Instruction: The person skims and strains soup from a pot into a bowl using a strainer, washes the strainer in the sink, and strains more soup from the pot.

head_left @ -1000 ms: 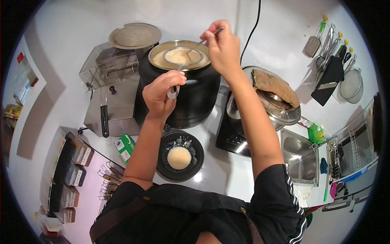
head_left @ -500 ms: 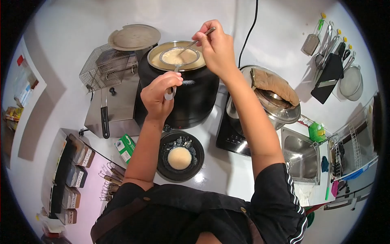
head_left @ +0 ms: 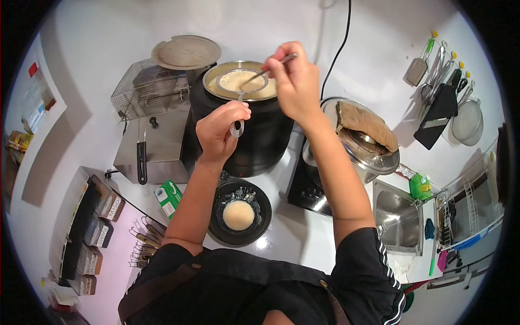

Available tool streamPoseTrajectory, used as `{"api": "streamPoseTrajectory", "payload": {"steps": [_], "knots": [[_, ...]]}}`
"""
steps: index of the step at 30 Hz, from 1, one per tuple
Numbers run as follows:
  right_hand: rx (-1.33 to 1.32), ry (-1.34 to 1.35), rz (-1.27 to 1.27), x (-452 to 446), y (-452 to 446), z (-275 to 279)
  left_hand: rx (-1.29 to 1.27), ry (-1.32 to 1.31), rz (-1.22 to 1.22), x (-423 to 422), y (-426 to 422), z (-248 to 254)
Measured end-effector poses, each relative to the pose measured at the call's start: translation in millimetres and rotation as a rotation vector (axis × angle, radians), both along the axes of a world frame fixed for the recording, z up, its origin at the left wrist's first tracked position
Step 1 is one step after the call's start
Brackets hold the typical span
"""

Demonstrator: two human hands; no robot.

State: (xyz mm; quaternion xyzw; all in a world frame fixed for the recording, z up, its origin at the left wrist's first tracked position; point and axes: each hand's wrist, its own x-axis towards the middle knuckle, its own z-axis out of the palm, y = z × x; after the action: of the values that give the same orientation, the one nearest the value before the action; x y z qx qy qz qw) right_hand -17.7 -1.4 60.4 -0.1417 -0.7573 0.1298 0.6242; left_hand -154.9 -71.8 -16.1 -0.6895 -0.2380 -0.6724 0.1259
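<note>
My left hand (head_left: 223, 129) is closed around the handle of a round strainer (head_left: 219, 82). The strainer sits over the mouth of a large black pot (head_left: 252, 132), whose metal rim surrounds a pale, creamy liquid. Soft off-white mash (head_left: 235, 80) fills the strainer. Pinched in my right hand (head_left: 298, 81) is the thin metal handle of a spoon (head_left: 265, 72); its lower end is sunk in the mash and hidden. Below the pot, a dark round dish (head_left: 265, 225) bears a pale disc (head_left: 238, 215) with white bits around it.
At left stand a steel fryer (head_left: 154, 143) with a wire basket (head_left: 146, 84) and labelled containers (head_left: 97, 233). A lidded steel pot (head_left: 374, 157) with a brown cloth (head_left: 368, 122) occupies the induction cooker (head_left: 309, 192). The sink (head_left: 398, 216) lies right, below hanging utensils (head_left: 433, 97).
The view has tilted a little, so everything sits slightly lower. My right hand has come down and right, and the spoon has shifted within the mash. My left hand keeps its grip.
</note>
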Motion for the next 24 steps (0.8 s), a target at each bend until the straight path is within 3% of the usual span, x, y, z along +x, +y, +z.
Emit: {"api": "streamPoseTrajectory", "payload": {"steps": [4, 8, 12, 15, 24], "knots": [[-0.008, -0.102, -0.178, 5.3, 10.5, -3.3, 0.004, 0.009, -0.023, 3.7, -2.2, 2.4], [-0.042, 0.008, 0.01, 6.4, -3.2, -5.7, -0.009, -0.001, -0.002, 0.4, -0.2, 0.0], [0.035, -0.075, -0.099, 5.3, 14.8, -9.8, 0.009, -0.005, 0.007, 5.3, 2.7, -0.3], [-0.045, 0.006, 0.009, 11.1, 7.6, -11.2, 0.041, -0.029, 0.052, -0.2, 4.4, 0.7], [0.237, 0.158, -0.016, 27.5, -3.1, -18.9, 0.038, -0.03, 0.033, -3.6, -3.0, 1.4]]}}
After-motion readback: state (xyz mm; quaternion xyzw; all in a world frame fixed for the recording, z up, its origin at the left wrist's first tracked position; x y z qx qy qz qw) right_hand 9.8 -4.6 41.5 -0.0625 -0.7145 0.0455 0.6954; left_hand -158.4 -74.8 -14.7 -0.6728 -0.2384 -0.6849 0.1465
